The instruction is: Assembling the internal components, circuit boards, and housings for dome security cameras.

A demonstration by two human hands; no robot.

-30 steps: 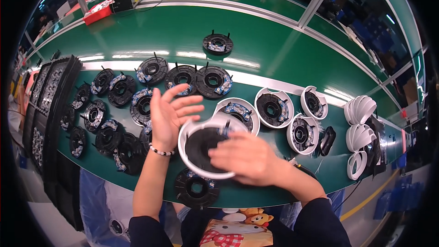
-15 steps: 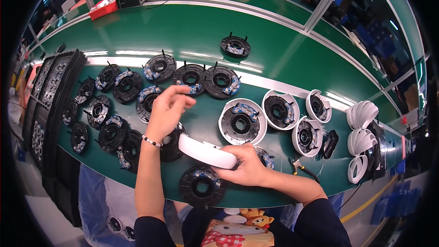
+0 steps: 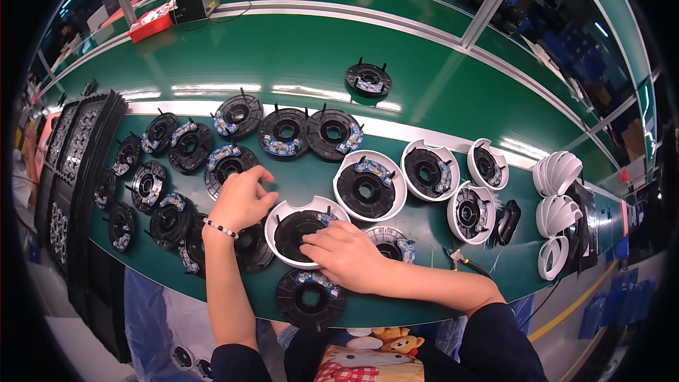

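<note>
A white ring-shaped housing (image 3: 274,221) sits on the green table in front of me, with a black disc (image 3: 290,235) bearing a small blue circuit board inside it. My right hand (image 3: 346,253) lies over the disc's right side, fingers extended onto its face; its thumb is hidden. My left hand (image 3: 244,199) hovers just left of the housing, empty, with fingers loosely bent and apart. Below the housing lies a bare black disc (image 3: 311,300) with a blue board. Partly behind my right forearm is another disc with a blue board (image 3: 407,249).
Several black discs (image 3: 170,221) cover the table's left side. On the right stand several filled white housings (image 3: 368,187), stacked white rings (image 3: 557,173) and a yellow-handled tool (image 3: 458,258). A black rack (image 3: 78,198) borders the left. One disc (image 3: 368,80) lies beyond the metal rail.
The white housing went from tilted in my right hand to lying on the table with its disc facing up. My right hand moved onto the disc; my left hand lowered slightly.
</note>
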